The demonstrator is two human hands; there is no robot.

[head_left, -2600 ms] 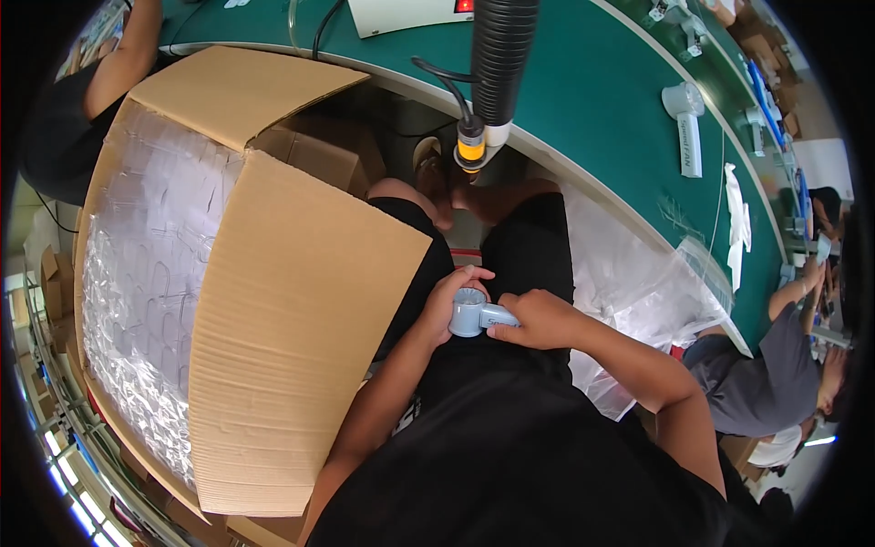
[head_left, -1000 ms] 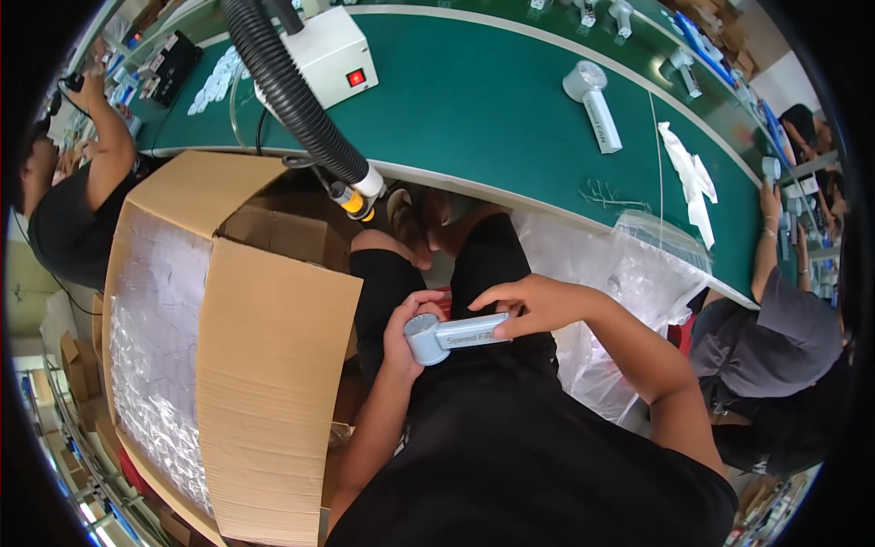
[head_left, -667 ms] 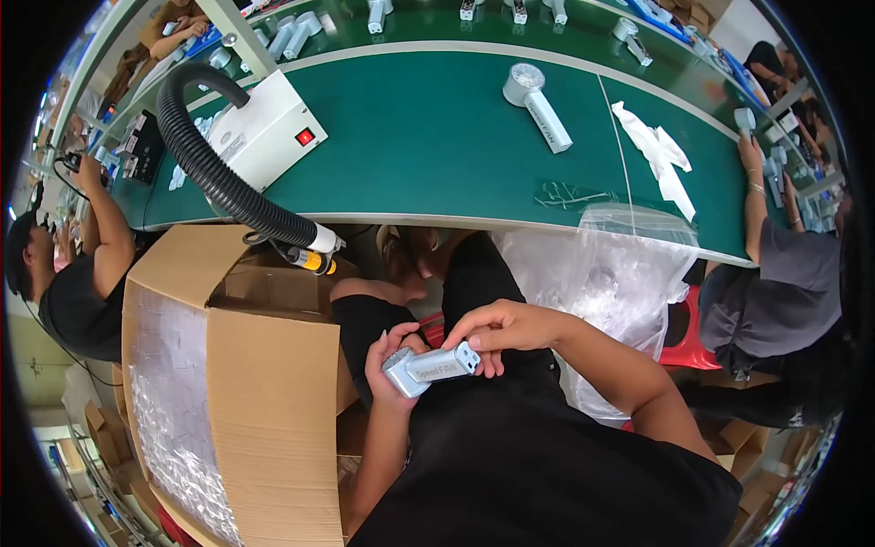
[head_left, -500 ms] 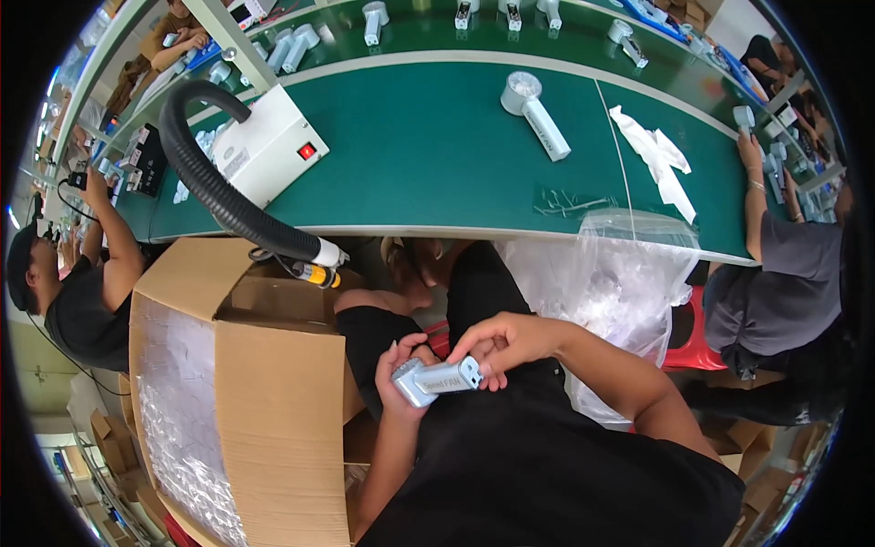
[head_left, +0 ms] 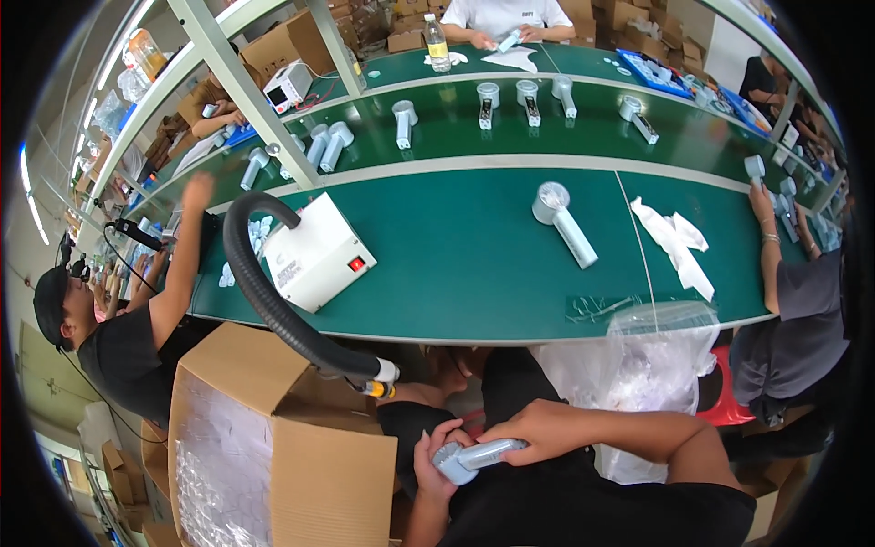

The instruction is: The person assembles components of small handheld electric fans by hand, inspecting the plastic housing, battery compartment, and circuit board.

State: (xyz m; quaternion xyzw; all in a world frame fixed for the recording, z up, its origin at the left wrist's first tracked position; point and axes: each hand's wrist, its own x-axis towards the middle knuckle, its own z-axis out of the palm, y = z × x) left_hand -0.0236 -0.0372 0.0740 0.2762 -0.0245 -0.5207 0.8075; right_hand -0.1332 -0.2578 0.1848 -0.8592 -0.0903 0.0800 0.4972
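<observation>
Over my lap I hold a pale blue handheld fan [head_left: 468, 459] in both hands. Its round ridged head lies in my left hand [head_left: 432, 461], with the fingers curled around it. The fingers of my right hand [head_left: 536, 432] close over the far end of the handle, which points to the right. Part of the handle's end is hidden under them. A second pale blue fan [head_left: 574, 237] lies on the green bench [head_left: 447, 246] ahead of me, its head toward the far side.
A white machine [head_left: 321, 260] with a black hose [head_left: 239, 251] stands on the bench at left, its nozzle [head_left: 375, 389] hanging over an open carton [head_left: 333, 483]. A white cloth [head_left: 673, 244] and a clear plastic bag [head_left: 629, 374] are at right. Co-workers sit at both sides and opposite.
The view has tilted up, so the bench appears lower. My right hand has shifted from the handle's end to a grip over it. The left co-worker's arm has risen.
</observation>
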